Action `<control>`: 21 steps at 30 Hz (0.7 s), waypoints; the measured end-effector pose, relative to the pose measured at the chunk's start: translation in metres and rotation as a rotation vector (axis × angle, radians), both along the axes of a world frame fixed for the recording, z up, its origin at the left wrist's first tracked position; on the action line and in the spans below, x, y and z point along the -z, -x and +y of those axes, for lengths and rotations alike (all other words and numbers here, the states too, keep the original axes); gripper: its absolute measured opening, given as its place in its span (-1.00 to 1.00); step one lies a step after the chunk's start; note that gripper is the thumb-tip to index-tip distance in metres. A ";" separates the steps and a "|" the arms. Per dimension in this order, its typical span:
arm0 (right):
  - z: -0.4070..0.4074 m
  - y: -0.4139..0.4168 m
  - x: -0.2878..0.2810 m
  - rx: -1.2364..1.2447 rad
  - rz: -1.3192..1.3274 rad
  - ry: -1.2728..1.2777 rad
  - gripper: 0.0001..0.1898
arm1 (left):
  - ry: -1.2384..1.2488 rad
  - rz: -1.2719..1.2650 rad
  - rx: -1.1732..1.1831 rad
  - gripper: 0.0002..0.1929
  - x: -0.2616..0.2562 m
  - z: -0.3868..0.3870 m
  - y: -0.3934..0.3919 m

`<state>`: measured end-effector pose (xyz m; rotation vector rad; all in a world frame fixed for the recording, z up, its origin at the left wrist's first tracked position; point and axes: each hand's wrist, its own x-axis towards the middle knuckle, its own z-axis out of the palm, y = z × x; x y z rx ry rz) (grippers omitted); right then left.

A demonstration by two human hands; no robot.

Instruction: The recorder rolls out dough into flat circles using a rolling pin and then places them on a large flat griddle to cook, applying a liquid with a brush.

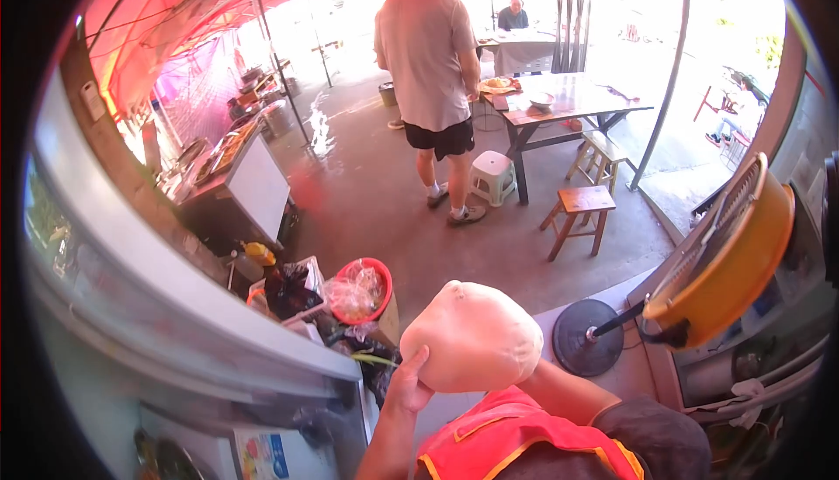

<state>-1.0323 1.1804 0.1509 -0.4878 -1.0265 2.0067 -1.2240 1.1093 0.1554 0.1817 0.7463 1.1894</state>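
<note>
A large, smooth, pale lump of dough (472, 339) is held up in front of my chest. My left hand (414, 381) grips its lower left edge, with the thumb on the near face and the other fingers mostly hidden. From the right, my right forearm (570, 388) runs in behind the dough's lower right edge. The right hand itself is hidden there, against the dough's underside. Below the dough shows the red apron (505, 427) with yellow trim that I wear.
An orange fan (734, 263) stands close on my right on a round black base (588, 337). To the left are a red basin (387, 283) with plastic bags and a glazed door frame (216, 296). Ahead are wooden stools (585, 199), a table (570, 90) and a standing person (426, 47).
</note>
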 end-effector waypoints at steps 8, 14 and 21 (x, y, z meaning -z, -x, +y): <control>0.240 0.100 -0.009 -0.069 -0.034 0.013 -0.55 | -0.111 -0.034 -0.094 -0.52 0.010 0.230 0.079; 0.388 0.199 -0.013 -0.226 -0.029 0.003 -0.58 | -0.053 -0.045 -0.272 -0.51 -0.001 0.336 0.160; 0.559 0.326 0.010 -0.320 -0.029 -0.030 -0.62 | -0.069 -0.044 -0.419 -0.51 0.051 0.487 0.287</control>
